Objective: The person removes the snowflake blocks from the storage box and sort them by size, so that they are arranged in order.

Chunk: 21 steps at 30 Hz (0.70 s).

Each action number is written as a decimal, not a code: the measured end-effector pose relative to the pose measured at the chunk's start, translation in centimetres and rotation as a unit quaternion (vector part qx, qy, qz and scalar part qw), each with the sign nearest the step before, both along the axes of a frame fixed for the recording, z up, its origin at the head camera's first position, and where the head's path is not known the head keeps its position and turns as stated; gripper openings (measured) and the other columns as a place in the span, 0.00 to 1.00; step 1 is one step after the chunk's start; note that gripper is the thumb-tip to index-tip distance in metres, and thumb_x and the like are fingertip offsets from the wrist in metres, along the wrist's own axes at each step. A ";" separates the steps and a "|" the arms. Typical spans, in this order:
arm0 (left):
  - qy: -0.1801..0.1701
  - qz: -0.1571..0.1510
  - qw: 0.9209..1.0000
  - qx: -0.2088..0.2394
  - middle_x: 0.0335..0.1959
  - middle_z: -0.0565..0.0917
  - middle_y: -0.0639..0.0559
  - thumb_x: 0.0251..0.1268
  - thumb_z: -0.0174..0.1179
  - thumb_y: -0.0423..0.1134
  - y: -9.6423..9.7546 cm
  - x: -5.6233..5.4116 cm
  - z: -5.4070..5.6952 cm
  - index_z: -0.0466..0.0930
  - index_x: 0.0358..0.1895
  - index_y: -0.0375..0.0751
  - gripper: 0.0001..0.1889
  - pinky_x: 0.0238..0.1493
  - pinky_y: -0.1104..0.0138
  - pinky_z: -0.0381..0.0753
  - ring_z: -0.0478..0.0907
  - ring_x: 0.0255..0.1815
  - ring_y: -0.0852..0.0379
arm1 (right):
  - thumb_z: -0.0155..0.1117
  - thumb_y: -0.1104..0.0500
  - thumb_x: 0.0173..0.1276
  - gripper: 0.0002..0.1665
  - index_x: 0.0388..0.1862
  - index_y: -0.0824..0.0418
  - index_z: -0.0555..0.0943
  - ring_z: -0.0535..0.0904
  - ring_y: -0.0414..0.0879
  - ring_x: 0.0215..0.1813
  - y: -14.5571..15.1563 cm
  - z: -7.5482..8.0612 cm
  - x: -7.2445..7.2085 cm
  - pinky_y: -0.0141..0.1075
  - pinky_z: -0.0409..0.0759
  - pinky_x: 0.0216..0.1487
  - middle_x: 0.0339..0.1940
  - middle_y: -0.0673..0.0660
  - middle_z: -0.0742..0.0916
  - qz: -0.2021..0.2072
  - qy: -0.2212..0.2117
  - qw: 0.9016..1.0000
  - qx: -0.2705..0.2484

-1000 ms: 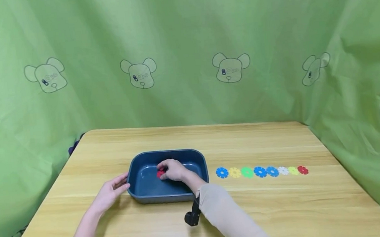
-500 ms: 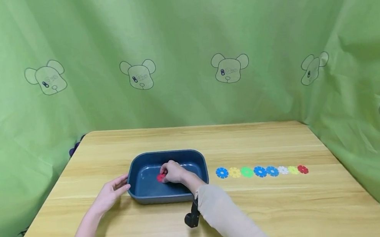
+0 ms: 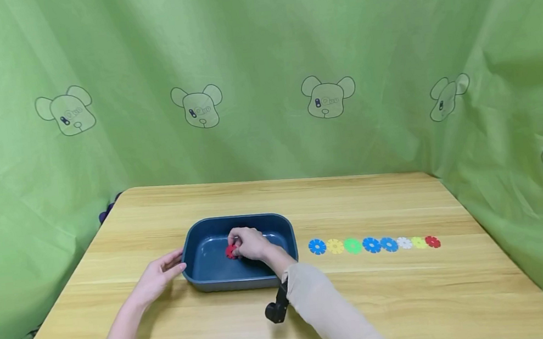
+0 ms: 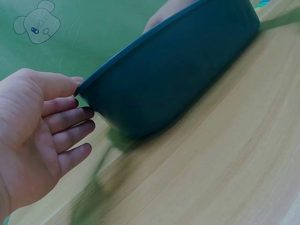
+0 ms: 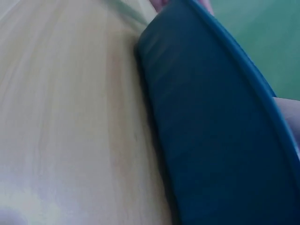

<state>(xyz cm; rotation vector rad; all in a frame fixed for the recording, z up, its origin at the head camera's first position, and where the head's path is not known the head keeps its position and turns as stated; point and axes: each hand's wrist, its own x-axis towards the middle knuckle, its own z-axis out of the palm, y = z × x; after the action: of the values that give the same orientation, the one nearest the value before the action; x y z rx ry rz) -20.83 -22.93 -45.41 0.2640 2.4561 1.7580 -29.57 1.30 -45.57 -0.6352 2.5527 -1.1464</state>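
Note:
A dark blue rectangular basin [image 3: 213, 281] stands on the table. Inside it, my right hand [image 3: 250, 243] pinches a red snowflake disc [image 3: 231, 251] between thumb and fingers, low over the basin floor. In the right wrist view the basin wall [image 5: 206, 117] hides nearly all of that hand and the disc. At the basin's left end is my left hand [image 3: 155, 275], its fingers fairly straight. The left wrist view has the thumb tip [image 4: 77, 79] at the rim and the other fingers against or beside the outer wall.
Right of the basin lies a row of snowflake discs: blue [image 3: 317, 247], yellow [image 3: 335, 247], green [image 3: 353, 246], more blue ones [image 3: 371, 245], white [image 3: 404, 243], pale yellow [image 3: 419, 243] and red [image 3: 432, 242]. A green curtain [image 3: 268, 136] surrounds the wooden table [image 3: 414, 298].
My right hand has shifted slightly within the basin, with the red snowflake disc turning and moving a little at its fingertips. The left hand and the row of discs stay put.

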 end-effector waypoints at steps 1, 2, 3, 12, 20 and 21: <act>-0.001 0.000 1.000 0.000 0.62 0.65 0.27 0.68 0.52 0.35 0.0 0.0 0.0 0.57 0.65 0.21 0.28 0.63 0.53 0.62 0.62 0.64 0.37 | 0.65 0.72 0.57 0.09 0.33 0.61 0.77 0.77 0.40 0.22 0.1 0.0 0.0 0.28 0.75 0.24 0.20 0.52 0.78 -0.004 -0.011 1.000 -0.010; -0.001 0.001 1.000 0.001 0.62 0.65 0.27 0.68 0.52 0.35 0.0 0.0 0.0 0.57 0.65 0.21 0.28 0.63 0.53 0.62 0.62 0.64 0.37 | 0.64 0.72 0.58 0.08 0.34 0.62 0.78 0.79 0.41 0.21 0.2 0.0 -0.1 0.29 0.76 0.23 0.20 0.52 0.79 -0.007 -0.022 0.999 -0.024; -0.001 0.001 1.000 0.000 0.62 0.65 0.27 0.68 0.52 0.35 0.0 0.0 0.0 0.57 0.65 0.21 0.28 0.63 0.53 0.62 0.62 0.64 0.37 | 0.63 0.73 0.58 0.08 0.35 0.63 0.79 0.80 0.43 0.21 0.3 0.0 -0.1 0.30 0.78 0.22 0.20 0.53 0.80 -0.009 -0.033 0.999 -0.038; 0.004 0.003 1.000 -0.004 0.62 0.66 0.28 0.68 0.53 0.36 0.1 -0.1 0.0 0.58 0.65 0.21 0.28 0.63 0.53 0.62 0.63 0.64 0.37 | 0.61 0.71 0.62 0.13 0.46 0.68 0.82 0.81 0.46 0.22 1.8 0.9 -0.4 0.37 0.83 0.27 0.23 0.57 0.84 -0.017 -0.065 0.991 -0.119; 0.005 0.004 1.000 -0.006 0.62 0.66 0.28 0.68 0.52 0.35 0.0 -0.1 -0.1 0.58 0.65 0.21 0.27 0.63 0.55 0.63 0.63 0.64 0.37 | 0.58 0.73 0.63 0.17 0.51 0.74 0.77 0.82 0.47 0.25 5.1 2.3 -0.3 0.42 0.84 0.32 0.26 0.59 0.83 -0.035 -0.084 0.976 -0.198; 0.004 0.004 1.000 -0.007 0.62 0.66 0.28 0.68 0.52 0.35 0.0 0.0 -0.1 0.58 0.65 0.21 0.27 0.63 0.56 0.63 0.63 0.64 0.37 | 0.58 0.74 0.63 0.17 0.52 0.75 0.76 0.82 0.47 0.25 5.7 2.5 -0.2 0.41 0.84 0.32 0.27 0.60 0.83 -0.039 -0.088 0.973 -0.209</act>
<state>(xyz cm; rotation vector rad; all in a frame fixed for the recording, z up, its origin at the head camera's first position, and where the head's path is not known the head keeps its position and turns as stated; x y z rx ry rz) -20.87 -22.94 -45.53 0.2601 2.4775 1.7462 -29.77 6.95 -43.12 -0.4962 2.2197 -1.7072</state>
